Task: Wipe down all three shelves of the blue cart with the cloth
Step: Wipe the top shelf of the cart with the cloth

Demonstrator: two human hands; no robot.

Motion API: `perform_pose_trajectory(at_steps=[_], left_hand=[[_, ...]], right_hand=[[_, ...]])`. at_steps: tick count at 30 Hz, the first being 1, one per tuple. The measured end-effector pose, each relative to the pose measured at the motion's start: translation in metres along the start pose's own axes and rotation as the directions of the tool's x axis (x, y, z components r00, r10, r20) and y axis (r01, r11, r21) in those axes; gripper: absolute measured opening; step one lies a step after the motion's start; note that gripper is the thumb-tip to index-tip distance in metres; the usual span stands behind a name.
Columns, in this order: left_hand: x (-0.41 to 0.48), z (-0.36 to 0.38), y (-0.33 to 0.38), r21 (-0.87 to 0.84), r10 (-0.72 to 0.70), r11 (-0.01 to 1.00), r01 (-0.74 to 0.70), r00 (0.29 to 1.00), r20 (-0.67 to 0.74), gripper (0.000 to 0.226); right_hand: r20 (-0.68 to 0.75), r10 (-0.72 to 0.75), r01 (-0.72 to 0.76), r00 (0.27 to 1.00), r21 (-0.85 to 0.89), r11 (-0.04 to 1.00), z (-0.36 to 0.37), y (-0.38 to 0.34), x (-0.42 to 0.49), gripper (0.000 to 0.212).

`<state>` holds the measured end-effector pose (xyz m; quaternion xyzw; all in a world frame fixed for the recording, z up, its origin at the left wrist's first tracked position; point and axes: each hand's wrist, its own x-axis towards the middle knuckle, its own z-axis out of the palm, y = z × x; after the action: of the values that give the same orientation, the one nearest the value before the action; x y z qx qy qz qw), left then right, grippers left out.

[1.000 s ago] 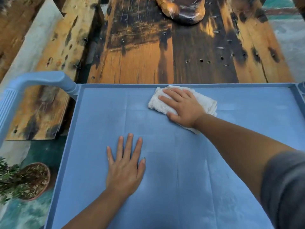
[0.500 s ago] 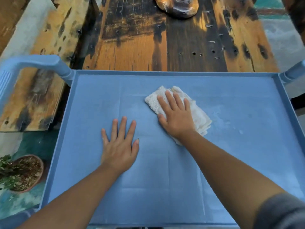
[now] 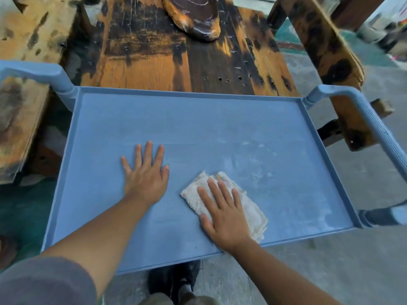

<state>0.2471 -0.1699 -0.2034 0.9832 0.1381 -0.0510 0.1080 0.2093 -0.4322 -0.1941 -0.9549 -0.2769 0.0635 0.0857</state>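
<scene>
I was on the top shelf point(image 3: 198, 119) of the cart point(image 3: 372, 119), and by my reckoning the job was in its early part, since the two lower shelves lay out of sight beneath it. The cloth point(image 3: 253, 214), folded into a thick pad, sat on the near right part of the shelf, close to the front rim. To do this pass well I judged I should press evenly through the whole palm, run overlapping strokes from rim to rim, and work into the corners, because pale dusty smears showed on the surface beyond the cloth toward the right side. Refolding to a fresh face seemed wise once the pad looked grey. My right hand point(image 3: 224, 212) lay flat on the cloth, fingers point(image 3: 214, 190) spread and pointing away from me, not gripping but pinning it down with an open palm; the wrist crossed the front rim and the forearm ran back toward my body. My left hand point(image 3: 145, 175) was also flat and open, empty, planted on the bare shelf just left of the cloth, apart from it, bracing the cart so it would not roll. That arm came in from the lower left, its grey sleeve point(image 3: 44, 282) at the upper arm.
</scene>
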Motion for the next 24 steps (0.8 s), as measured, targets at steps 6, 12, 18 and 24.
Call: perform_pose_trajectory(at_steps=[6, 12, 18, 24], left_hand=[[-0.002, 0.0, 0.001, -0.023, -0.013, 1.0, 0.013, 0.999, -0.038, 0.06], [0.003, 0.005, 0.0, -0.013, -0.035, 0.999, 0.034, 0.998, -0.05, 0.061], [0.001, -0.004, 0.011, 0.028, -0.104, 0.994, 0.103, 0.994, 0.017, 0.061], [0.002, -0.017, 0.111, -0.119, -0.16, 0.981, 0.155, 0.987, -0.031, 0.061]], right_hand=[[0.051, -0.128, 0.127, 0.99, 0.034, 0.991, -0.012, 0.032, -0.018, 0.064], [0.143, -0.295, 0.307, 0.945, -0.07, 0.949, -0.025, 0.101, -0.023, 0.069], [0.135, -0.318, 0.328, 0.938, -0.061, 0.943, -0.022, 0.102, -0.019, 0.069], [0.115, -0.33, 0.335, 0.937, -0.03, 0.942, -0.022, 0.103, -0.021, 0.068]])
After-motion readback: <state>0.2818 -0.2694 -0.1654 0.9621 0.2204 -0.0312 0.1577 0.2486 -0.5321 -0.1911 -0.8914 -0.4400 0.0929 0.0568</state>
